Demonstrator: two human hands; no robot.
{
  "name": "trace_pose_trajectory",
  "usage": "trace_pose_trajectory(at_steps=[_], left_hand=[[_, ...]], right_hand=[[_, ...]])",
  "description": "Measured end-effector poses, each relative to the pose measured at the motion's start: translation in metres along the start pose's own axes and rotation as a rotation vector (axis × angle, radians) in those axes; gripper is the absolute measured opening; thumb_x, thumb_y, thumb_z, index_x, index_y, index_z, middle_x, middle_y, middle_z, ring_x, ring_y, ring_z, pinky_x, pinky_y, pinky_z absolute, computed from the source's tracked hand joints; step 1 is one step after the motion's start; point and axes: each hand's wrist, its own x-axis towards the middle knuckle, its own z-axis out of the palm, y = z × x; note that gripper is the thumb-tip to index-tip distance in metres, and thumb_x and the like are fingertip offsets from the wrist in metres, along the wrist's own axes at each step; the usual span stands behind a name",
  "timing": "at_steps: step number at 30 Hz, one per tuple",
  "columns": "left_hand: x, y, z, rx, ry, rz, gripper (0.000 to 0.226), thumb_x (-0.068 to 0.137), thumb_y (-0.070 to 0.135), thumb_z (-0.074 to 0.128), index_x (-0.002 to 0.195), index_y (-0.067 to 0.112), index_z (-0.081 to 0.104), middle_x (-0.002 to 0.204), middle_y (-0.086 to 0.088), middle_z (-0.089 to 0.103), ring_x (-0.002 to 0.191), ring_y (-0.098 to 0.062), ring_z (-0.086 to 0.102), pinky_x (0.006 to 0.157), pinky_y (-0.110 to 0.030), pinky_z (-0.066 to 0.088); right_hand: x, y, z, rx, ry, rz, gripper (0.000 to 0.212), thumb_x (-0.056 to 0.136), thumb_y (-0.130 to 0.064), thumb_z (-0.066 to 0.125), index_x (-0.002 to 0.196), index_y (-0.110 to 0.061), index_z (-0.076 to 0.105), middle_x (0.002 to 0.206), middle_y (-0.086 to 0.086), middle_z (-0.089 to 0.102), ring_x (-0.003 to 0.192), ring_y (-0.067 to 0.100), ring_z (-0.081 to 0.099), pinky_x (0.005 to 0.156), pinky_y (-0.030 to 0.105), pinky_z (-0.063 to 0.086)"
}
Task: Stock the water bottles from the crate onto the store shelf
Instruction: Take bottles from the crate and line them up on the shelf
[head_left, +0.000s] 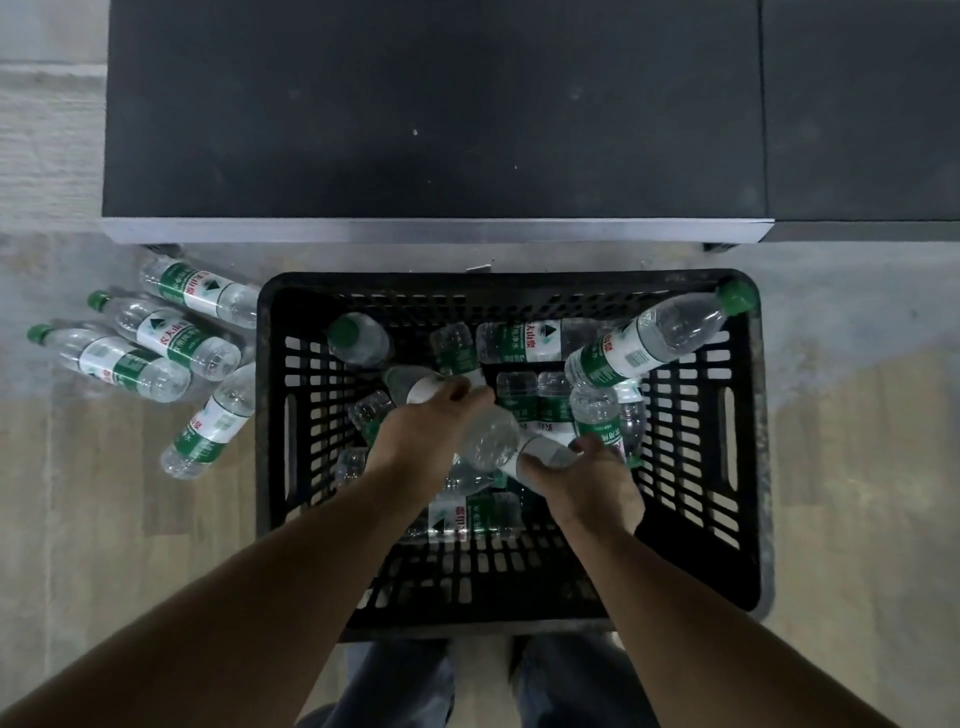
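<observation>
Water bottles (524, 340) lie jumbled in a black slatted crate (748, 467) on the floor, just in front of a dark shelf (431, 114) w/ a pale metal front edge. Both hands reach into the crate. The left hand (423, 434) curls its fingers round one bottle (410, 384), label end showing past the knuckles; the right hand (582, 480) grips another bottle (493, 439) round its label, clear base pointing toward the left hand. The two held bottles sit close together, contact hard to judge. One bottle (654, 338) w/ green cap leans on the crate's far right corner. Several bottles under the forearms are partly hidden, count unclear. Four more bottles (156, 338) lie on the floor left of the crate, one partly cut off by its wall. Jeans-clad legs show at bottom edge.
</observation>
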Motion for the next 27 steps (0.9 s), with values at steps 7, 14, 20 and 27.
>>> trace_pose_trajectory(at_steps=[7, 14, 20, 27], left_hand=[[-0.014, -0.012, 0.038, 0.475, -0.316, 0.167, 0.06, 0.09, 0.008, 0.063, 0.145, 0.021, 0.042, 0.159, -0.007, 0.024, 0.117, -0.04, 0.06, 0.088, -0.043, 0.056], [0.005, -0.036, 0.048, -0.112, -0.237, -0.122, 0.045, 0.091, -0.005, 0.053, 0.13, 0.016, 0.061, 0.149, -0.006, 0.048, 0.126, -0.028, 0.056, 0.092, -0.036, 0.055], [0.022, -0.037, 0.041, -0.446, 0.17, -0.265, 0.036, 0.093, 0.001, 0.052, 0.124, 0.016, 0.063, 0.121, -0.009, 0.066, 0.102, -0.024, 0.066, 0.081, -0.032, 0.054], [0.064, -0.045, 0.052, -0.731, 0.057, -0.775, 0.044, 0.089, 0.034, 0.062, 0.122, 0.006, 0.054, 0.112, -0.018, 0.061, 0.087, -0.029, 0.062, 0.063, -0.029, 0.042]], right_hand=[[0.019, 0.006, 0.007, 0.301, 0.271, -0.13, 0.078, 0.061, -0.041, 0.09, 0.126, -0.026, 0.048, 0.131, 0.006, 0.042, 0.102, 0.028, 0.059, 0.066, 0.032, 0.049], [0.039, -0.01, 0.018, 0.454, 0.341, -0.291, 0.087, 0.079, -0.012, 0.079, 0.148, -0.031, 0.029, 0.161, 0.004, 0.002, 0.139, 0.028, 0.033, 0.092, 0.031, 0.045], [0.034, -0.018, 0.047, 0.714, 0.496, 0.084, 0.079, 0.068, -0.02, 0.088, 0.127, -0.008, 0.037, 0.134, 0.014, 0.041, 0.103, 0.012, 0.042, 0.087, 0.024, 0.054], [0.039, -0.041, 0.066, 0.9, 0.322, 0.288, 0.083, 0.078, -0.043, 0.078, 0.132, -0.004, 0.028, 0.103, 0.004, 0.043, 0.084, 0.019, 0.049, 0.072, 0.009, 0.041]])
